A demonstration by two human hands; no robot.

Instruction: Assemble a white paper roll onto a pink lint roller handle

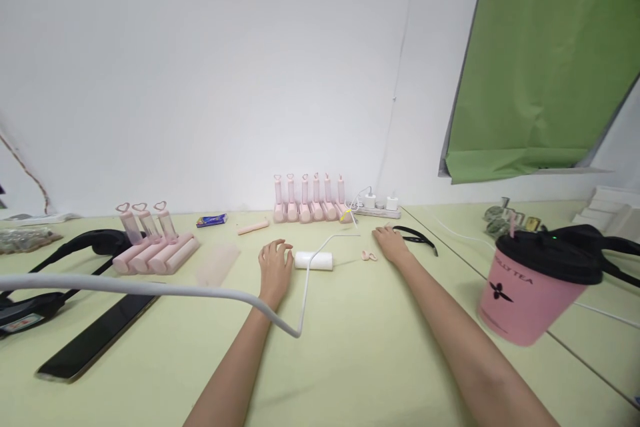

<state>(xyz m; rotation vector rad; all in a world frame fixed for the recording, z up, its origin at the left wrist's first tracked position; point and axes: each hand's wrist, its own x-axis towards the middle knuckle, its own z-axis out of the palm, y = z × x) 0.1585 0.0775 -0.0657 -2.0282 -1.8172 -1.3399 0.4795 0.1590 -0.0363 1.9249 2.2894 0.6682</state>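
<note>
Cylinder (pixel 323 261), white and smooth, lies between two hands

Plain and evenly round, the cylinder rests on its side, its length running left to right, near the middle of the worktop (pixel 360 347). A white cable (pixel 200 290) crosses in front of it. Just to its left is the left hand (pixel 275 265), fingers slightly spread, thumb toward the cylinder; whether they touch is unclear. The right hand (pixel 391 242) rests farther right, fingers close together beside a black curved strip (pixel 423 239); I cannot tell whether it pinches anything. Between cylinder and right hand sits a small pink looped piece (pixel 369 256).

The worktop is pale yellow-green, with a dark seam running along its right side. At its far edge six pink devices (pixel 305 211) stand in a row, left of a white power strip (pixel 377 212). Behind rises a bare white wall (pixel 225 67), with a creased green covering (pixel 540 67) hanging at far right. A pink cup (pixel 525 300) stands near right.
</note>
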